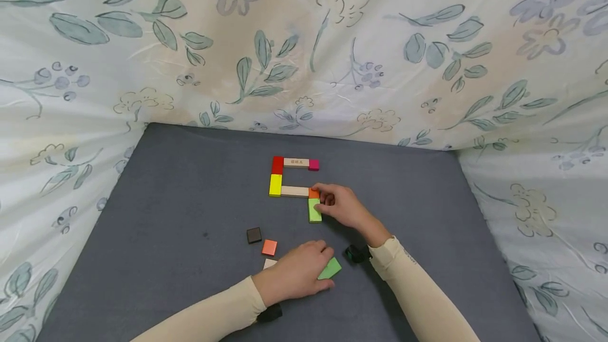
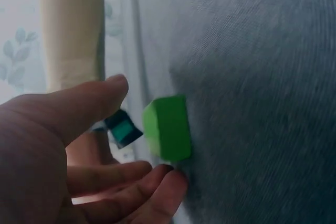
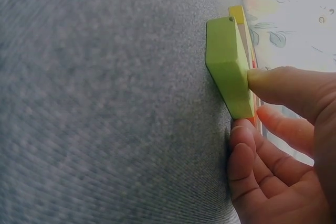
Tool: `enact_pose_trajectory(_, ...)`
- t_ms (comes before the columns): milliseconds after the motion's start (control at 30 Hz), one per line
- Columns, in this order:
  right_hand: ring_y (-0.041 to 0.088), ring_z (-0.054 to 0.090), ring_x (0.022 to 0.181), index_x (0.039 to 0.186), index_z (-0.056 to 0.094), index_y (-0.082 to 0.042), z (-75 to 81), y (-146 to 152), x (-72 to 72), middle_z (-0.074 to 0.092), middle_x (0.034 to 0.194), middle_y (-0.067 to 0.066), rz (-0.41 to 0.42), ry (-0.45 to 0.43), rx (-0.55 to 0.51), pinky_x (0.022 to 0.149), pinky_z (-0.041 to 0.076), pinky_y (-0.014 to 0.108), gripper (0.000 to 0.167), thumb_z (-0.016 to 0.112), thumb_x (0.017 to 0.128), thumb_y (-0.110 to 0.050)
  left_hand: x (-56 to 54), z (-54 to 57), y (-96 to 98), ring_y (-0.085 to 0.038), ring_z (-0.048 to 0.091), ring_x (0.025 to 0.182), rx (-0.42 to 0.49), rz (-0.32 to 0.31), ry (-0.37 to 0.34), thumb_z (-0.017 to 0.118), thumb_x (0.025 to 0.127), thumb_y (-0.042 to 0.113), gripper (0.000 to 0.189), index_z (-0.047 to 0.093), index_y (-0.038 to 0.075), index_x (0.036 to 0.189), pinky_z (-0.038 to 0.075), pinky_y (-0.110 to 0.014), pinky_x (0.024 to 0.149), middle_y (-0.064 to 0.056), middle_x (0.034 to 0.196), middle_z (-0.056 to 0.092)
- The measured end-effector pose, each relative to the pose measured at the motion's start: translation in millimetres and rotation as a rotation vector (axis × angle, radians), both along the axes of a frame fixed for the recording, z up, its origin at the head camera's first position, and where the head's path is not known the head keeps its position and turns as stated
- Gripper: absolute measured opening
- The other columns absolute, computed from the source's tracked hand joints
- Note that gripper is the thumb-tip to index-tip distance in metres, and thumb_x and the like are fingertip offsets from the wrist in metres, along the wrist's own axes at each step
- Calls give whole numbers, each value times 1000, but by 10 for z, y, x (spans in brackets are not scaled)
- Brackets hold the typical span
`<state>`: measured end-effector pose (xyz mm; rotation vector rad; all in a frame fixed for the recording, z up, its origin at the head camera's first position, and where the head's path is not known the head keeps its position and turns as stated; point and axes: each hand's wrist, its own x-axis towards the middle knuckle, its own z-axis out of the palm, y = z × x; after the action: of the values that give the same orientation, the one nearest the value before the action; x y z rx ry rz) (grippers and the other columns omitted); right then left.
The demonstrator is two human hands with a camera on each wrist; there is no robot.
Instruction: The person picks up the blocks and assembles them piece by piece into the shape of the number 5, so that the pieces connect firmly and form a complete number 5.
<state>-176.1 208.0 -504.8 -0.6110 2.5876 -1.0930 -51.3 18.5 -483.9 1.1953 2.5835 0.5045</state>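
Observation:
In the head view, my right hand (image 1: 343,206) is at the near end of a block line. Its thumb touches a light green block (image 1: 314,214), and its index finger reaches an orange block (image 1: 314,193) just beyond. The right wrist view shows the thumb on the upper face of the light green block (image 3: 223,51), other fingers bent beside it. Closer to me, my left hand (image 1: 299,273) is around a green block (image 1: 330,269). Its thumb and fingers are spread, with a visible gap between thumb and the green block (image 2: 170,128) in the left wrist view.
The line continues with a plain wooden block (image 1: 294,191), a yellow block (image 1: 275,185), a red block (image 1: 277,165), a printed wooden block (image 1: 296,163) and a magenta block (image 1: 314,164). Loose dark (image 1: 254,235) and orange-red (image 1: 269,247) blocks lie left; another wooden block (image 1: 269,263) is partly hidden.

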Motion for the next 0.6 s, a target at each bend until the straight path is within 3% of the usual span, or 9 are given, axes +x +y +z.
enact_pose_trajectory(200, 17, 62, 82, 145, 68, -10, -5, 11, 7, 66, 98, 0, -5, -1, -3, 75, 54, 38, 47, 81, 99, -12, 30, -15, 59, -11, 63, 95, -23, 17, 33, 88, 93, 45, 51, 74, 9, 126, 55, -27, 85, -1, 109, 66)
enact_pose_trajectory(367, 18, 62, 82, 144, 69, -10, 9, 3, 9, 66, 98, 1, -4, -6, -6, 75, 53, 39, 47, 81, 99, -11, 28, 2, 65, -11, 64, 96, -32, 18, 19, 90, 92, 36, 48, 74, 8, 127, 56, -27, 85, -1, 111, 67)
enact_pose_trajectory(600, 17, 61, 80, 144, 69, -9, 17, -1, 6, 65, 97, 1, 2, 4, -8, 73, 52, 38, 46, 81, 99, -10, 15, -57, 56, -9, 60, 88, 3, 11, 20, 90, 92, 28, 41, 75, 7, 124, 54, -26, 78, -1, 105, 65)
